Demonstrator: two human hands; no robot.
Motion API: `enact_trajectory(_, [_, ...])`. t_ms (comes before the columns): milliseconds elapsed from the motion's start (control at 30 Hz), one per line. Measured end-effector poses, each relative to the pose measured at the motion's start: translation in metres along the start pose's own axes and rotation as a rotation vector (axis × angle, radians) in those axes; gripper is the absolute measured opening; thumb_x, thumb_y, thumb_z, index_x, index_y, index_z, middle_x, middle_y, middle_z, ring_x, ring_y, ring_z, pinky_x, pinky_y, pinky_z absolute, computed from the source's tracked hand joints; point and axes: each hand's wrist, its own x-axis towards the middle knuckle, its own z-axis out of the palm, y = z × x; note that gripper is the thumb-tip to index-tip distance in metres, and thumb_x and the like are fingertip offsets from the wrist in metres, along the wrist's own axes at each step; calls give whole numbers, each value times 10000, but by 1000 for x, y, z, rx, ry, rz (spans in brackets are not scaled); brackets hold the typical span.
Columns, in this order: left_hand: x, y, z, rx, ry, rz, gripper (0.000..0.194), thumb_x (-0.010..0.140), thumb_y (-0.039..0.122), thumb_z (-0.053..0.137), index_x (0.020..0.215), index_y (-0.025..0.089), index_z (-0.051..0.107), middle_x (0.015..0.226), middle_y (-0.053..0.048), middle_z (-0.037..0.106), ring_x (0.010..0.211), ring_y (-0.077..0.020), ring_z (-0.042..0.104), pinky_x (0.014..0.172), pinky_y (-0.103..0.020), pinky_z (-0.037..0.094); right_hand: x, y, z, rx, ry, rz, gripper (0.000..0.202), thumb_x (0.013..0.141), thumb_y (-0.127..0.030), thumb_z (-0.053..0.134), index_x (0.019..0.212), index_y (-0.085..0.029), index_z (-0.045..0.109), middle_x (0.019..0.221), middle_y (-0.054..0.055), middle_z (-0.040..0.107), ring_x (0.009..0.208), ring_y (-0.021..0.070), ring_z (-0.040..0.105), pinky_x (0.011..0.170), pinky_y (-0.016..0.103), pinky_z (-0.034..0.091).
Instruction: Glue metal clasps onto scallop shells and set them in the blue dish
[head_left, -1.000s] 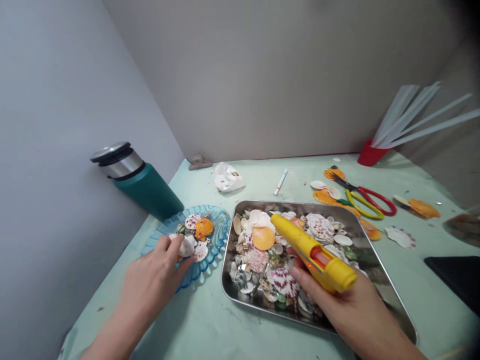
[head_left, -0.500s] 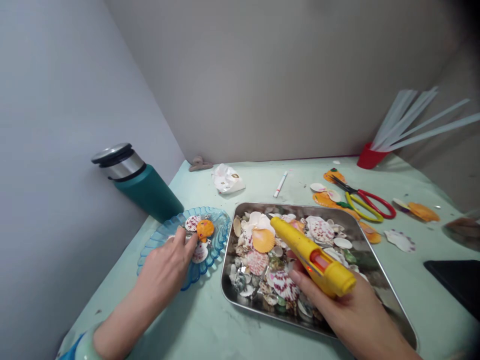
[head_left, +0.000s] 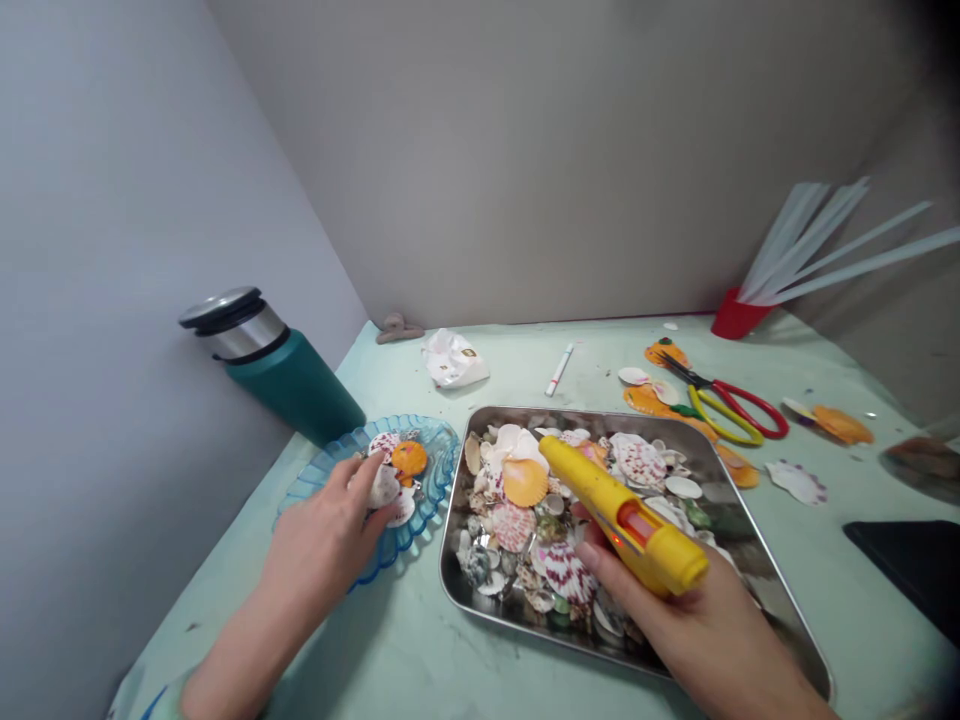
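Reaching into the blue dish [head_left: 435, 470], left hand [head_left: 322, 540] pinches a shell [head_left: 384, 487]; right hand [head_left: 705, 630] grips glue gun [head_left: 622, 518].

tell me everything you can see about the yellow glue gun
The glue gun is yellow plastic with an orange window on its body and a small red light low on its side. The right hand grips its rear. It tilts over the metal tray of shells, nozzle pointing up-left, apparently clear of the shells.

left hand [head_left: 322, 540]: bare, pale green bangle, blue sleeve edge | right hand [head_left: 697, 625]: bare, unsleeved
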Motion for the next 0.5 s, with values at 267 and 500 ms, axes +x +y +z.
enact_trajectory(267, [-14,-20,4,-21,-93,-158,459,908,388,401,1309,175,470,1180,-150,650,764,-313,695,471,-335,443,-2,-2,-1,9,10,-4,238,809,-368,593,956,-199,670,814,46,749,709,229,708,570,261,589])
enact_trajectory(500, [-10,-16,7,-9,-26,-120,428,913,347,393,1307,192,452,1220,-142,626,738,-271,689,469,-306,414,-2,1,-1,-37,-5,6,271,811,-389,571,957,-187,676,800,54,747,713,248,709,518,274,568])
